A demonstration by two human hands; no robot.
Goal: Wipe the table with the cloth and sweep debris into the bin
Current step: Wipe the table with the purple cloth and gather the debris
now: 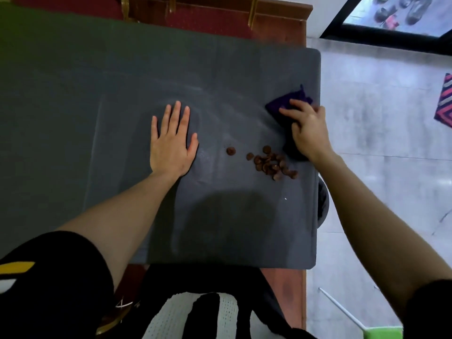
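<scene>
A dark purple cloth (291, 101) lies bunched near the right edge of the dark grey table (220, 228). My right hand (308, 128) presses down on it, fingers curled over the fabric. Several small brown pieces of debris (271, 162) sit in a loose heap just left of that hand, with one piece (230, 150) apart further left. My left hand (172, 140) lies flat on the table top, fingers straight. A dark round bin (322, 204) peeks out beyond the table's right edge, mostly hidden.
Pale tiled floor (379, 143) spreads to the right of the table. A striped rug corner (445, 101) is at the far right. A red chair with gold legs (195, 13) stands behind the table. A green object (384, 332) is at the bottom right.
</scene>
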